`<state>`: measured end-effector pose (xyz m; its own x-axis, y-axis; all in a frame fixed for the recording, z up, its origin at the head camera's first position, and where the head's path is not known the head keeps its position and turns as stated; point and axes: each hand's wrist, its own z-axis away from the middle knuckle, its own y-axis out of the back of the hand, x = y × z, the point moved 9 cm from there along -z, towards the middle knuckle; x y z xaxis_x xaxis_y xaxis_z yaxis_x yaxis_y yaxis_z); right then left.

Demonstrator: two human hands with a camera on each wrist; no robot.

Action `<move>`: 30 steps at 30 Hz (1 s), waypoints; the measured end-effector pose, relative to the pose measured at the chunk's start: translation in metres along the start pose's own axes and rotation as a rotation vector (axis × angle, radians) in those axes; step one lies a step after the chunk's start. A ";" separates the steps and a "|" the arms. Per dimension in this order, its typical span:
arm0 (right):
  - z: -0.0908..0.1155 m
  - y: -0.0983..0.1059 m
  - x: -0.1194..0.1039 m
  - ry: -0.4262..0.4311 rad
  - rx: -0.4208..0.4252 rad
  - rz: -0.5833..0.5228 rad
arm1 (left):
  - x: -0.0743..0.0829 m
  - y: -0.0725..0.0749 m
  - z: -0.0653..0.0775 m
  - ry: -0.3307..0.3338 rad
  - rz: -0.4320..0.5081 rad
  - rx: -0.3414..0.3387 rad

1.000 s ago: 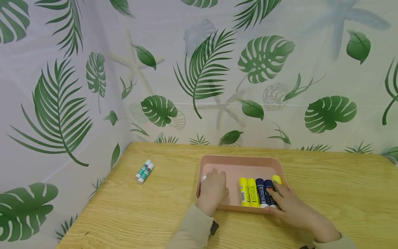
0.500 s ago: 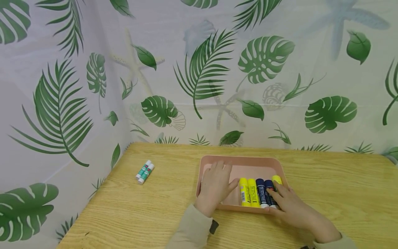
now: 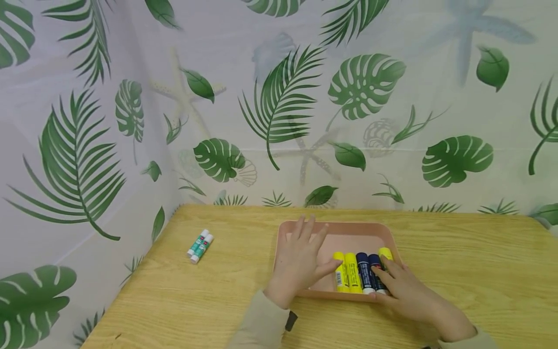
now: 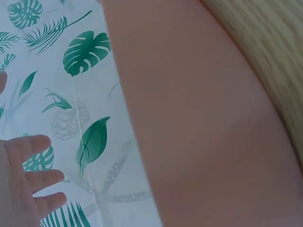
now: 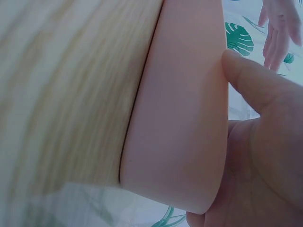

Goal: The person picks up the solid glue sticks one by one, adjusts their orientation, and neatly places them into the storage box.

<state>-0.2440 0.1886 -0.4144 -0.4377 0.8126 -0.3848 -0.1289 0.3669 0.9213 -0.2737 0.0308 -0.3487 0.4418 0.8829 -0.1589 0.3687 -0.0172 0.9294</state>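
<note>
A shallow pink tray (image 3: pixel 346 241) stands on the table. Inside its right half lies a row of glue sticks: yellow ones (image 3: pixel 352 271) on the left, dark blue ones (image 3: pixel 365 272) with white ends, then another yellow one (image 3: pixel 385 253) at the right. My left hand (image 3: pixel 298 261) hovers over the tray's left part, fingers straight and spread, holding nothing; it hides what lies beneath. My right hand (image 3: pixel 407 291) rests over the tray's front right corner. Its fingers reach across the rightmost glue sticks, and the thumb touches the front rim, as the right wrist view shows.
Two white and teal glue sticks (image 3: pixel 201 246) lie side by side at the left of the wooden table (image 3: pixel 183 300). A leaf-patterned cloth (image 3: pixel 279 160) hangs behind the table and along its left side.
My left hand has risen from the tray's left side, where a white end showed at its fingers, and its fingers have spread. My right hand has stayed in place. The head view has shifted slightly.
</note>
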 end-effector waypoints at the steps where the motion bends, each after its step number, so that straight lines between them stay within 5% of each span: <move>1: 0.000 0.000 0.000 0.000 -0.002 -0.001 | 0.000 0.000 0.001 -0.005 -0.007 0.001; 14: 0.001 0.000 0.000 -0.010 -0.012 -0.010 | -0.028 -0.013 0.011 0.039 0.083 -0.066; 30: 0.001 0.001 -0.001 0.006 -0.004 0.004 | -0.085 -0.019 0.013 0.147 0.144 -0.044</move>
<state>-0.2429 0.1888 -0.4129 -0.4433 0.8115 -0.3808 -0.1304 0.3619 0.9230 -0.3078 -0.0504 -0.3575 0.3622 0.9318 0.0238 0.2725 -0.1302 0.9533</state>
